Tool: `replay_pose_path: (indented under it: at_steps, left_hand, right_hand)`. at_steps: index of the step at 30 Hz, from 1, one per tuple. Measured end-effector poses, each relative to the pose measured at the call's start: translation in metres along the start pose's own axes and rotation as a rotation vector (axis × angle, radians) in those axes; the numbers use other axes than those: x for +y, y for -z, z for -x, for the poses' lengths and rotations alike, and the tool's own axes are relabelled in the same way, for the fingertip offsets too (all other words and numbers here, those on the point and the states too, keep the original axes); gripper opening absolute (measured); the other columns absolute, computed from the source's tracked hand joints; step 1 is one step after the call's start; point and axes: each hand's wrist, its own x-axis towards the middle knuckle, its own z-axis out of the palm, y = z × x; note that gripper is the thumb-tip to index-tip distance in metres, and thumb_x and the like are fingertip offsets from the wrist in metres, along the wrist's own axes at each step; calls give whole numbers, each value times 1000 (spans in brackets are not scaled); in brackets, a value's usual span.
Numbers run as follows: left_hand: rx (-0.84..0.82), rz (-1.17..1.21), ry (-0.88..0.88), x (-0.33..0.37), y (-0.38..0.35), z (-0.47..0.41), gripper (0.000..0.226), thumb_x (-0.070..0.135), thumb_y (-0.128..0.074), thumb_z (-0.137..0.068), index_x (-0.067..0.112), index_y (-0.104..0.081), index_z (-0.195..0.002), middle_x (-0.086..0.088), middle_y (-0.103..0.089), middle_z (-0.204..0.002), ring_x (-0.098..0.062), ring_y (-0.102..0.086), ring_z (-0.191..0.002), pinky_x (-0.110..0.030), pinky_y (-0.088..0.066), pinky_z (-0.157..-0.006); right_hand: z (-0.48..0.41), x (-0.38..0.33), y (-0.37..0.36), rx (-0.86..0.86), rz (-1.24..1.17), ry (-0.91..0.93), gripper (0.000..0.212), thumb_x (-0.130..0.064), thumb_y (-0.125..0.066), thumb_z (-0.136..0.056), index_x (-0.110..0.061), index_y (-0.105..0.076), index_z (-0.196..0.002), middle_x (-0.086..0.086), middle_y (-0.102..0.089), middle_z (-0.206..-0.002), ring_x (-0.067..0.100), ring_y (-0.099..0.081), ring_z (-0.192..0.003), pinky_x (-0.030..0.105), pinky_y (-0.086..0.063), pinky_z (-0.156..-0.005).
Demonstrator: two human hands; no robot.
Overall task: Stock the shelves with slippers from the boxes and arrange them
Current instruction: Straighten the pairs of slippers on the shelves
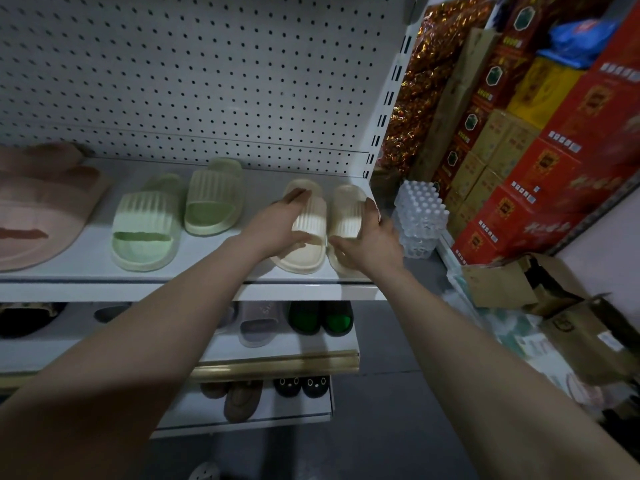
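Left grip (277,223) and right grip (372,237), fingers spread, pressed the outer sides of the cream slippers (312,216) at the shelf's (173,292) front right corner. Probably light, soft foam; hold by the ribbed strap.

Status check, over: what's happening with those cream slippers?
Left hand and right hand press the cream slippers' outer sides. Pair at shelf's right end. Green slippers apart to the left, nothing blocking.
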Motion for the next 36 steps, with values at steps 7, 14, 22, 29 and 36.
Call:
replay_pose_path:
  at_steps: [7,14,22,29,36]
  left_hand:
    - [18,15,-23,-4,0,-14,89,36,-73,-82,17,-22,-152,-4,-23,-158,-30,-40,-135,-40,-44,-100]
    - [-12,67,-2,-11,-4,-29,91,39,-75,-80,20,-21,-152,0,-21,-159,-29,-44,-132,-43,-45,-99]
    - [-30,93,8,-15,-3,-35,92,39,-76,-79,25,-21,-151,3,-19,-158,-29,-49,-126,-41,-46,-96]
    - [-30,75,21,-17,-2,-38,87,31,-73,-83,21,-20,-152,-1,-16,-159,-30,-40,-135,-43,-41,-103]
    - [-13,84,-21,-9,-6,-34,90,36,-74,-81,23,-20,-153,2,-16,-160,-28,-43,-133,-40,-43,-102]
  right_hand:
    - [-21,-4,-1,-36,-33,-19,105,-59,-72,-76,-29,-10,-154,15,-28,-153,41,-32,-137,53,-35,-106]
    - [-41,-6,-1,-83,-72,-23,107,-55,-72,-75,-32,-4,-154,12,-25,-155,41,-31,-138,52,-37,-107]
    - [-54,-3,4,-144,-31,-25,107,-49,-71,-76,-35,1,-153,9,-22,-151,37,-26,-139,50,-32,-113]
    - [-51,4,10,-89,-18,-23,103,-49,-74,-74,-33,-8,-152,14,-26,-147,39,-29,-136,48,-35,-110]
    - [-45,6,11,-89,-10,-31,106,-50,-72,-75,-34,-3,-154,15,-24,-150,41,-28,-137,53,-34,-111]
